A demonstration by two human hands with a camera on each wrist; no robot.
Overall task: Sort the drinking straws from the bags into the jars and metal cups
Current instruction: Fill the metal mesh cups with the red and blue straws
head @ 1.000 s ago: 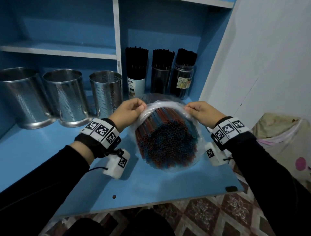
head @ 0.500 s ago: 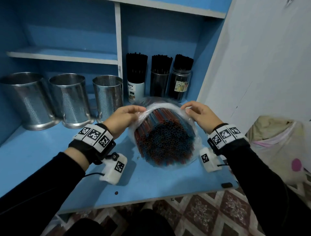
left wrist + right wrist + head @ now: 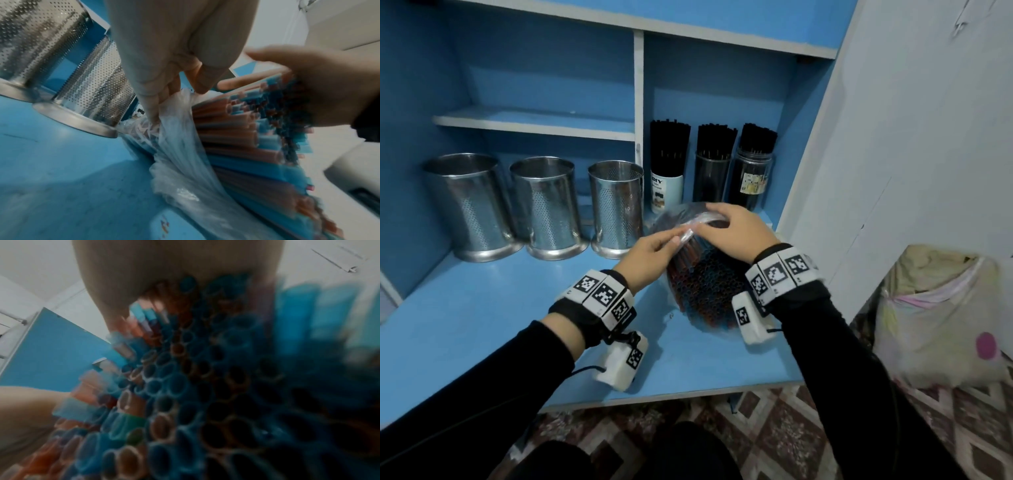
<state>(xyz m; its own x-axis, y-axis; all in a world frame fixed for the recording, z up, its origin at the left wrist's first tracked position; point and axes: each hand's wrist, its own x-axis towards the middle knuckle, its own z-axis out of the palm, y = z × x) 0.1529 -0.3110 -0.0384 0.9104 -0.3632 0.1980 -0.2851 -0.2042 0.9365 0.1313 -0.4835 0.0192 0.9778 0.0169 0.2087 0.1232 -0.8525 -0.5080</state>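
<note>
Nearest the person, two black sleeves reach over the front edge of a flat blue shelf board (image 3: 482, 325), each wrist carrying a band of black-and-white marker tiles and a small white camera block.

Just beyond the wrists, a clear thin plastic bag (image 3: 681, 226) packed with a thick round bundle of blue and orange-red plastic drinking straws (image 3: 705, 284) lies on the board right of centre, its open ends facing the person. In the left wrist view the bag's film (image 3: 180, 154) is bunched back along the bundle, leaving the straw ends (image 3: 257, 123) bare.

The left hand (image 3: 650, 255) pinches a fold of the bag's mouth between thumb and curled fingers (image 3: 152, 104) at the bundle's upper left. The right hand (image 3: 736, 233) lies over the top of the bundle with fingers bent towards the left, fingertips meeting the same strip of film; whether it truly grips the film or only rests on it I cannot tell. The right wrist view is blurred and filled with straw openings (image 3: 205, 386).

Behind the left hand, three perforated shiny steel cups (image 3: 544, 205) stand in a row on the board, all apparently without straws. Farther back and right, past a white divider (image 3: 639, 102), three upright jars (image 3: 714, 178) hold black straws (image 3: 670, 144): one white-labelled, two dark.

To the far right, a pale cloth sack (image 3: 941, 325) sits on the patterned floor beside a white wall.
</note>
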